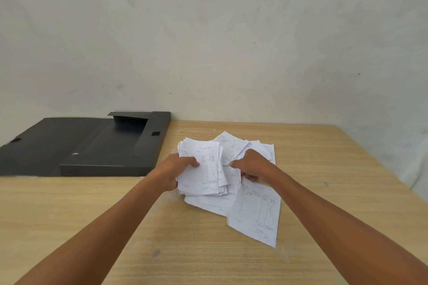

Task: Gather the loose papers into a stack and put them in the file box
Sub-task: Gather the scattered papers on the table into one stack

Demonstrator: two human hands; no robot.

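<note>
Gathering, midway: left grip (pixel 176 169) clamps the stack (pixel 201 169) over the worktop (pixel 324 169); right grip (pixel 252 166) pinches at the loose sheets (pixel 254 210) beside it. Next, the rest should go onto the stack, then into the open box (pixel 92 146), left.

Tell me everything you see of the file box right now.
The file box is dark grey, plastic-looking, and lies open on the wooden table, back left, by the wall. Its lid is folded out leftward; the shallow tray looks empty. Small dark patches sit on its flaps.
</note>
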